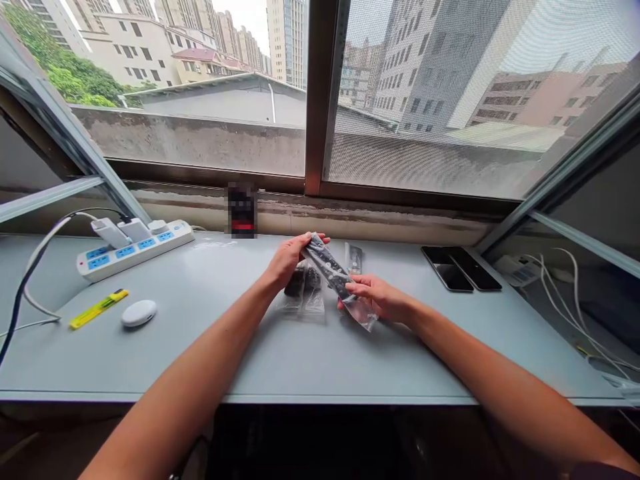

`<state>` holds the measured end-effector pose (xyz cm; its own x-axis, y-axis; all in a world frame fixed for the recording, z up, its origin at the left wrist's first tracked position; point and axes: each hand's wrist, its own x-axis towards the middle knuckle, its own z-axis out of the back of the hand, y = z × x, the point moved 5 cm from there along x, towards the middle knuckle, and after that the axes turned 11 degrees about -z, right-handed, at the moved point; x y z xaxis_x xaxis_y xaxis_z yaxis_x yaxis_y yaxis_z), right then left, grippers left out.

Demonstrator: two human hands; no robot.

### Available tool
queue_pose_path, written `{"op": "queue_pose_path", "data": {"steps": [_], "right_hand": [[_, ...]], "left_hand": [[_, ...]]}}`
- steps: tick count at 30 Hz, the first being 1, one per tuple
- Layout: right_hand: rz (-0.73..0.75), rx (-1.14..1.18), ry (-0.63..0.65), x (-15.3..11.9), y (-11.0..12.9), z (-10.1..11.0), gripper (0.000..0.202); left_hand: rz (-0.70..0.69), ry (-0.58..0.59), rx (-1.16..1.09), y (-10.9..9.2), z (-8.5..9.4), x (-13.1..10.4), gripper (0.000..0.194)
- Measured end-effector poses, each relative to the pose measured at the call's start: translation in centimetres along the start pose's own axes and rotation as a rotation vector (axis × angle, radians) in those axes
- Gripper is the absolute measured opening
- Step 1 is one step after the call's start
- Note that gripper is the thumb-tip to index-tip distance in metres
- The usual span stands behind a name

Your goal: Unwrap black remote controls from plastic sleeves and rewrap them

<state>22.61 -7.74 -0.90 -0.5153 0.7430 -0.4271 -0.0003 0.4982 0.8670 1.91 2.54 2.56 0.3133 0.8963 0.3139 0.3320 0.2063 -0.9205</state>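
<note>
A long dark item in a clear plastic bag (327, 263) is held slantwise above the desk between both hands. My left hand (293, 257) pinches its upper left end. Closer to the bag's lower right end, my right hand (373, 293) grips it with the fingers closed, and loose clear plastic hangs past them. Beneath and left of the held bag lies another clear bag (305, 307) with dark contents, partly covered by my left hand and the held bag. Behind my right hand rests a small clear packet (355, 257) with something dark inside.
On the left of the desk (280, 373) are a white power strip (143, 250) with plugs and cables, a yellow cutter (99, 309) and a white oval object (139, 313). A blurred dark object (243, 210) stands at the back. Two dark phones (447, 269) (473, 268) lie at right.
</note>
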Motion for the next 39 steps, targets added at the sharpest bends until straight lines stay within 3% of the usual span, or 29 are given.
{"op": "queue_pose_path", "data": {"steps": [7,13,18,20,24,34,39], "right_hand": [[0.0,-0.119,0.025,-0.6,0.4,-0.3,0.053],[0.021,-0.186,0.03,-0.2,0.3,-0.2,0.055],[0.02,-0.129,0.03,0.0,0.0,0.1,0.06],[0.0,-0.131,0.038,-0.1,-0.1,0.0,0.06],[-0.012,-0.15,0.043,-0.4,0.2,-0.3,0.056],[0.009,-0.184,0.077,-0.2,0.1,-0.6,0.052],[0.02,-0.099,0.068,0.0,-0.1,-0.2,0.051]], "left_hand": [[-0.01,0.001,-0.115,0.0,-0.2,0.0,0.057],[-0.001,-0.098,-0.203,-0.4,-0.6,-0.1,0.061],[0.118,0.056,-0.18,-0.2,-1.5,-0.5,0.066],[0.121,0.062,-0.139,0.0,-1.3,-0.4,0.061],[0.089,0.011,-0.107,0.2,-0.7,-0.1,0.051],[0.027,-0.117,-0.145,0.0,-0.4,0.0,0.068],[0.117,0.019,-0.043,-0.1,-1.0,-0.4,0.073]]}}
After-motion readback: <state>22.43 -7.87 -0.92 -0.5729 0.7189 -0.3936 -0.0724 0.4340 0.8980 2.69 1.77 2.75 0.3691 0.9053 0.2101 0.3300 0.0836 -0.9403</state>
